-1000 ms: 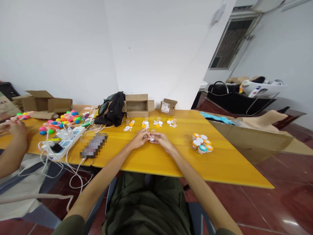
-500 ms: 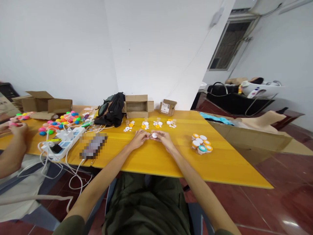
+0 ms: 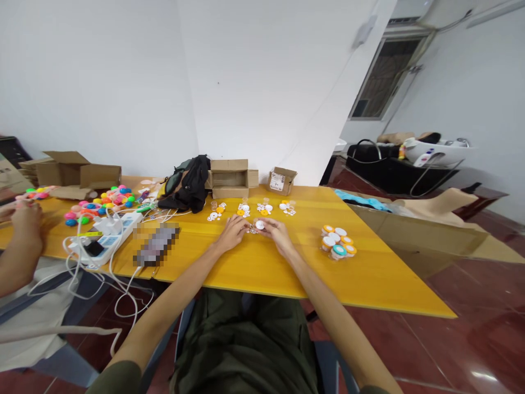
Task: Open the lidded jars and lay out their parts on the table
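Observation:
My right hand [image 3: 278,235] pinches a small white round disc [image 3: 260,225] above the table's middle. Opposite it, my left hand [image 3: 232,233] is closed, thumb and fingers drawn together; whatever they hold is too small to make out. Just below the fingertips lie small white pieces with dark holes or spots [image 3: 253,231]. Beyond my hands sit several little groups of parts: white spotted pieces [image 3: 212,216], a yellow ring [image 3: 220,210], white discs [image 3: 268,208] and clear cups [image 3: 266,201].
Several clear jars with orange, white and teal lids [image 3: 339,250] cluster to the right. Leftward are a phone [image 3: 158,246], a power strip [image 3: 112,241] with cables, and colourful balls [image 3: 102,205]. A black bag [image 3: 188,186] and open cardboard boxes [image 3: 230,191] stand behind. Another person's hand [image 3: 27,216] is at far left.
The white disc in my right hand has shifted very slightly, and the spotted pieces beneath show a little more clearly. My arms have hardly moved. The other person's hand moved slightly left.

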`<state>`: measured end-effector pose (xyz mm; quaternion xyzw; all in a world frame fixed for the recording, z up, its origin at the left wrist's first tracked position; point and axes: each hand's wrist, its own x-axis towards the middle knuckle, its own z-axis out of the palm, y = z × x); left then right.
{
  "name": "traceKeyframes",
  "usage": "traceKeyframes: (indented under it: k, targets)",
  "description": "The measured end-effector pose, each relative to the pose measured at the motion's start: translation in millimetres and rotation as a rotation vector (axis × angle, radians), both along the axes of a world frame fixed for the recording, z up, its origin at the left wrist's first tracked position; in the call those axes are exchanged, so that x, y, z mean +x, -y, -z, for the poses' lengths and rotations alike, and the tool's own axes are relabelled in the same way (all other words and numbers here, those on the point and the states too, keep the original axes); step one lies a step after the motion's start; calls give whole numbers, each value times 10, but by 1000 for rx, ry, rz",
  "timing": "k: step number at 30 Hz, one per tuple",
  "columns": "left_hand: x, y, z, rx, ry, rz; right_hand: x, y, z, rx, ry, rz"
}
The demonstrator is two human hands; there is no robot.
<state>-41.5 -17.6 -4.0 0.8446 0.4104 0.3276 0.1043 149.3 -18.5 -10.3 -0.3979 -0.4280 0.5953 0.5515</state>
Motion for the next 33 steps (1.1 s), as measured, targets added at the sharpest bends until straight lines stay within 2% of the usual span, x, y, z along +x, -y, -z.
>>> traceKeyframes:
  k: [7,16,21,33]
  targets:
    - [9,11,13,124,-4,66,-34,14,31,17,-2,-107]
    - [0,-69,88,260,7,101,-16,-71,191,100,12,-121]
    - [9,-87,99,224,87,122,-27,-75,219,123,25,-123]
    - [20,-165,158,6,286,125,-53,-87,218,207,107,-149]
